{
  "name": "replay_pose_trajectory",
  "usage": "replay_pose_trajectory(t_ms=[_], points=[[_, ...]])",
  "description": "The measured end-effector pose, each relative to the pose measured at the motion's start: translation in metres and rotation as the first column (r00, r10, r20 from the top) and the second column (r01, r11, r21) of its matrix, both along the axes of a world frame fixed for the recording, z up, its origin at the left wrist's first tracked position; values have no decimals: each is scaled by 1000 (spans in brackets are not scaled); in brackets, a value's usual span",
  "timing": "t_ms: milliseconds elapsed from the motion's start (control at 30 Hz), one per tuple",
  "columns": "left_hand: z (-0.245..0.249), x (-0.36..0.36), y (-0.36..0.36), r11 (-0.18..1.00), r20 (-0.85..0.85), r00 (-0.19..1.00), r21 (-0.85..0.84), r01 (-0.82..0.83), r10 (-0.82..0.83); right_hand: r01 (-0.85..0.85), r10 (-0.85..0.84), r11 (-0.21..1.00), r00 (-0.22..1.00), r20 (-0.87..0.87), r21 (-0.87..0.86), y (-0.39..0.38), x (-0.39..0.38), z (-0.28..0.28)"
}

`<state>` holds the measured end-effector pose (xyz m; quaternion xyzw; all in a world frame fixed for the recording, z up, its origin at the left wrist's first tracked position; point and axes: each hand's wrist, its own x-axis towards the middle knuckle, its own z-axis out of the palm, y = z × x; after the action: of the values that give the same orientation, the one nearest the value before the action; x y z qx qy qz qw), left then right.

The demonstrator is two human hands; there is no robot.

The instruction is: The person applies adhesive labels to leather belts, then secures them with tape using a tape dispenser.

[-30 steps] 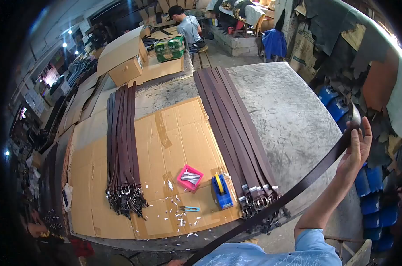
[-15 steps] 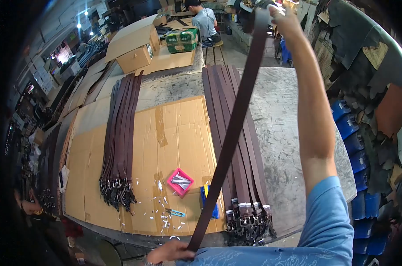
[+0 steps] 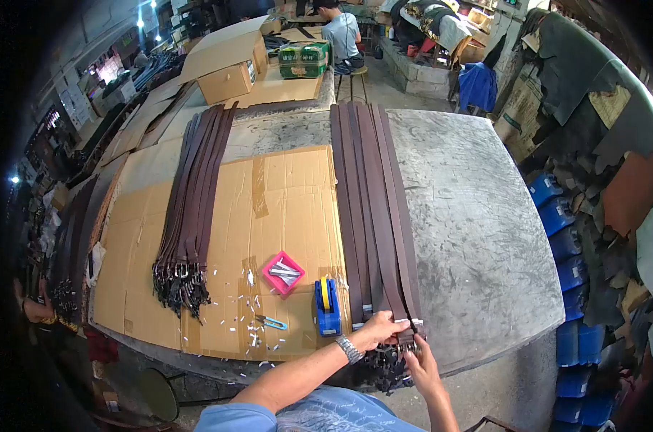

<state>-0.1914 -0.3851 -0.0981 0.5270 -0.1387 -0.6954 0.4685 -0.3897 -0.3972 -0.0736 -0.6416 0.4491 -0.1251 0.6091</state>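
Dark brown belts (image 3: 373, 209) lie side by side along the right part of the table, their buckles (image 3: 384, 363) bunched at the near edge. My left hand (image 3: 378, 331), with a metal watch at the wrist, is closed on one belt just above its buckle, by a white tag (image 3: 402, 325). Close beside it, my right hand (image 3: 423, 366) has its fingers closed at the same belt's buckle end. Part of that buckle is hidden behind my fingers. A blue tape dispenser (image 3: 327, 309) with yellow tape stands left of these belts.
A second belt bundle (image 3: 197, 194) lies on the cardboard sheet (image 3: 283, 194). Near it are a pink tray (image 3: 284, 273) of strips, blue thread snips (image 3: 271, 322) and white scraps. A person (image 3: 341, 36) sits at the back. Blue bins (image 3: 572, 277) line the right side.
My right hand has come down from high up at the far end, and the belt once stretched between my hands now lies among the right-hand belts. My left hand has moved right to the buckles.
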Motion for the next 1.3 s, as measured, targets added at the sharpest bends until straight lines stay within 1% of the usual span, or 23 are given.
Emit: replay_pose_trajectory(t_ms=[33,100,167,200,233,267,300,367,433,533,633,700,767,833,900,967,1000,1067,1133,1167,1233,1267,1300], points=[[-5,-8,3,1000,-49,999,-28,4,-6,60,-62,984,998,2,165,9,-4,4],[-7,-15,9,998,-81,997,-63,-4,-1,79,-79,988,997,-6,131,16,-3,1],[-4,-9,8,996,239,967,-1,91,-88,93,-92,991,996,-15,92,14,3,-4],[15,-4,13,992,583,804,22,125,-114,43,-53,995,992,-111,-89,10,8,-7],[4,-5,17,990,826,562,-110,92,39,-33,-24,965,977,-213,-259,7,12,-10],[-8,0,26,976,827,550,-197,88,117,-98,1,855,982,-188,-509,6,16,-16],[5,13,37,957,823,533,-279,83,194,-100,21,760,991,-130,-642,1,17,-32],[39,36,64,976,758,641,-206,66,117,-240,47,676,958,-284,-697,-2,18,-18],[39,57,101,964,639,749,-264,1,174,-273,76,653,952,-298,-706,-6,18,-22],[45,74,165,969,611,757,-209,-128,232,-392,129,588,909,-396,-707,-10,15,-21],[52,81,224,959,598,753,-119,-257,275,-449,155,588,879,-452,-673,-12,16,-22],[71,79,243,948,599,746,-78,-307,291,-437,135,637,874,-467,-635,-12,19,-19],[121,79,252,872,274,860,-372,-318,430,-459,155,631,865,-478,-626,-10,20,-19],[175,75,251,749,137,907,-620,-234,397,-459,107,576,862,-495,-676,-4,25,-19],[220,59,243,560,-185,942,-765,-317,280,-458,126,591,866,-484,-664,6,34,-11],[259,60,238,407,-220,974,-886,-222,54,-462,130,557,869,-477,-690,19,40,-9],[265,57,235,342,-331,942,-893,-293,-54,-471,111,541,861,-496,-697,29,46,-4],[300,36,235,291,-604,795,-771,-567,-50,-460,90,527,866,-491,-715,49,55,4],[315,33,253,293,-765,641,-601,-744,61,-463,71,545,856,-512,-699,74,63,11],[305,47,261,319,-817,532,-577,-752,-223,-450,52,552,859,-510,-702,85,69,13],[287,60,277,363,-797,350,-553,-750,-493,-455,44,559,851,-524,-693,111,80,16],[285,62,275,159,-780,498,-585,-795,-380,-404,91,619,889,-450,-674,123,86,17],[271,83,288,54,-697,616,-677,-734,-368,-355,132,673,921,-367,-648,134,93,19]])
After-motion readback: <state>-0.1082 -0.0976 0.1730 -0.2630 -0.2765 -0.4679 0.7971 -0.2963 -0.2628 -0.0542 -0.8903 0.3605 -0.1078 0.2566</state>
